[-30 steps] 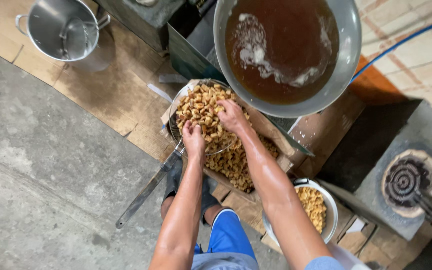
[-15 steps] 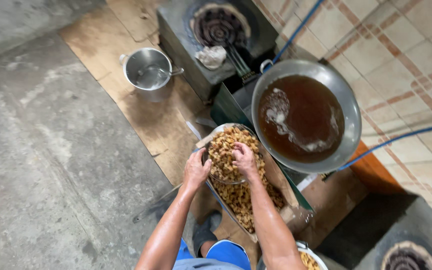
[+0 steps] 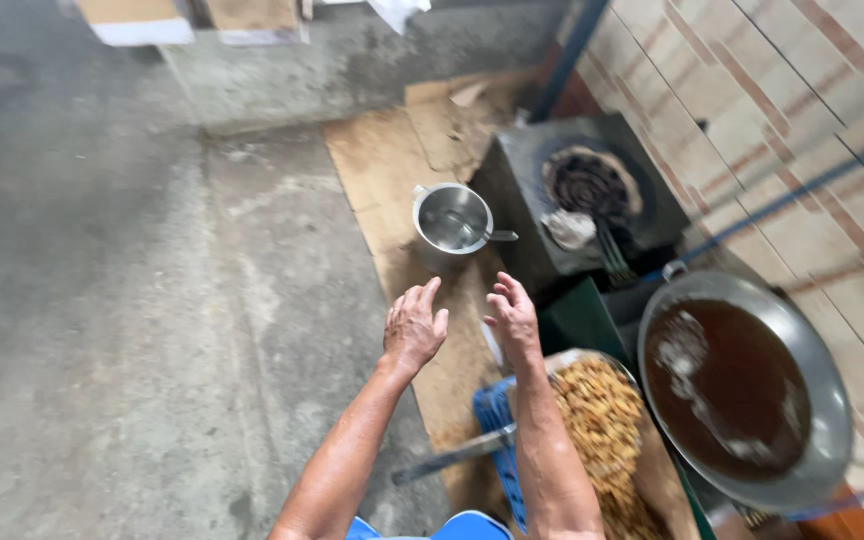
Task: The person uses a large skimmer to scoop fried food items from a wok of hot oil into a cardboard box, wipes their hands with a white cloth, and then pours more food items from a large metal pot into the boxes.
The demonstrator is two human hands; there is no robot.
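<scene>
Head view: left hand and right hand are raised, fingers spread, holding nothing. The round steel pot stands upright just beyond both, mouth up, its side handle pointing right toward the black burner.

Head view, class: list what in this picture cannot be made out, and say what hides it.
- Tray of fried pieces: near end cut off by the bottom edge, left side behind the right hand's forearm.
- Wok: its depth is hidden by dark oil.
- Metal pot: contents too small and shiny to tell.
- Left hand: palm faces away; both hands are motion-blurred.
</scene>
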